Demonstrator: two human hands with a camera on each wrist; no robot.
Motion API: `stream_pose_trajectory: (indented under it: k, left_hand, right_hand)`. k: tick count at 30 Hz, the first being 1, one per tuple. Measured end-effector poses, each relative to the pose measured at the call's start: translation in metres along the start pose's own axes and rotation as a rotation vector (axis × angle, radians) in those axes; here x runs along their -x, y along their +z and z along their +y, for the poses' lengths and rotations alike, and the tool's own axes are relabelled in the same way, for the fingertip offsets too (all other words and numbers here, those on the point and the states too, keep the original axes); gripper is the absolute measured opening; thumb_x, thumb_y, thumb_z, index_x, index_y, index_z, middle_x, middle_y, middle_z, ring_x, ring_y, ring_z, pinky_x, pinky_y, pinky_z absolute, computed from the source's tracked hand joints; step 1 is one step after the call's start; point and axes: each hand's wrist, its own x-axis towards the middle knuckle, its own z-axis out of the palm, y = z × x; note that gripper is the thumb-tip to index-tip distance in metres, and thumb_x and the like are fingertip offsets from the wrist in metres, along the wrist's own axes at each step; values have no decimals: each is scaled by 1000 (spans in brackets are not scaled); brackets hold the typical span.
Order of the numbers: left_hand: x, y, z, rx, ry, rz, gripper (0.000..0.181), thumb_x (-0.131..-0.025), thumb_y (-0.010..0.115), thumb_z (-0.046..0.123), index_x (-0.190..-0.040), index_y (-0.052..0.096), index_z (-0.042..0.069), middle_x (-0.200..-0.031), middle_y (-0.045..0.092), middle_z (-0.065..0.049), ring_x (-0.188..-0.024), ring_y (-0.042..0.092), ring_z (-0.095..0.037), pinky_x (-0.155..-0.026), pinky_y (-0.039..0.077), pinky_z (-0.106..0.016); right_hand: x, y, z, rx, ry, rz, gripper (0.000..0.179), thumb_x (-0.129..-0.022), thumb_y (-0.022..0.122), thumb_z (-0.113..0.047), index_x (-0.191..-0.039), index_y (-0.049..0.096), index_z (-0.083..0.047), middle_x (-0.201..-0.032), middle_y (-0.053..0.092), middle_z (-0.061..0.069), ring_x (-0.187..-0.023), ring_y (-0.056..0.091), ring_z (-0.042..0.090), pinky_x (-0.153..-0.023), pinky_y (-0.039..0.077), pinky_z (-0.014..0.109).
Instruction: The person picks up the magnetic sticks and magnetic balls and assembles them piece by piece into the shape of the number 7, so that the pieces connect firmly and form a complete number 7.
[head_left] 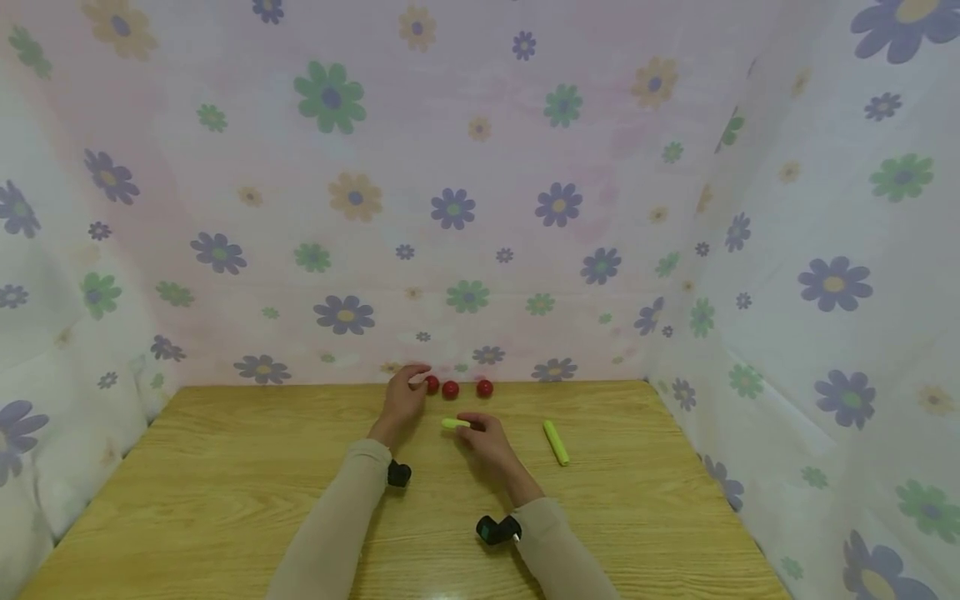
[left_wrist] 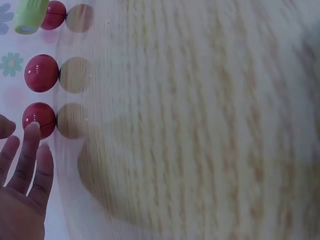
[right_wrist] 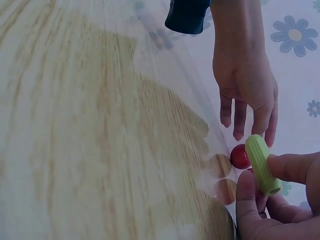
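Note:
Three shiny red balls stand in a row along the table's back edge: a left ball (head_left: 432, 384), a middle ball (head_left: 450, 389) and a right ball (head_left: 484, 388). My left hand (head_left: 405, 398) reaches to the left ball (left_wrist: 39, 120). One fingertip touches its near face, and the fingers are fairly straight. My right hand (head_left: 489, 436) pinches a short yellow-green ribbed stick (right_wrist: 260, 162) between thumb and fingers, in front of the balls and above the table. One end is rounded, the other flat with a small recess. A longer yellow-green stick (head_left: 556, 442) lies to the right.
The wooden table (head_left: 247, 492) meets a flowered cloth (head_left: 465, 167) just behind the balls. More of this cloth hangs at both sides. A black wrist camera (head_left: 400, 474) sits on the left wrist and another camera (head_left: 498, 530) on the right.

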Motion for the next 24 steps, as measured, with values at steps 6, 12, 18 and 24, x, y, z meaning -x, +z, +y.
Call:
stream_pose_trajectory:
  k: [6, 12, 18, 24]
  left_hand:
    - [-2, 4, -3, -43, 24, -65, 41, -98, 63, -2, -138, 61, -6, -142, 54, -26, -110, 64, -39, -94, 54, -49]
    - [-1, 4, -3, -74, 29, -98, 43, -96, 66, -3, -137, 59, -9, -141, 52, -29, -101, 60, -37, -86, 52, -44]
    - [2, 4, -1, -125, 75, -139, 41, -94, 65, -4, -134, 60, -13, -140, 51, -32, -128, 53, -46, -109, 44, -57]
    - [7, 4, 0, -130, 43, -80, 34, -94, 67, -2, -126, 62, -12, -135, 53, -32, -128, 52, -47, -112, 42, -58]
  right_hand:
    - [4, 0, -2, 7, -9, -4, 34, -102, 61, -5, -130, 62, 14, -124, 65, 25, -92, 61, 11, -81, 53, 24]
    - [7, 0, -4, -17, -13, -13, 35, -102, 60, -4, -131, 61, 15, -128, 64, 28, -96, 63, 12, -83, 55, 25]
    - [5, -1, -1, -16, -14, -22, 35, -102, 61, -5, -131, 61, 15, -127, 64, 27, -96, 63, 13, -84, 56, 27]
    - [3, -2, 3, -40, -13, -28, 34, -102, 60, -2, -130, 60, 17, -122, 66, 27, -91, 64, 10, -84, 58, 27]
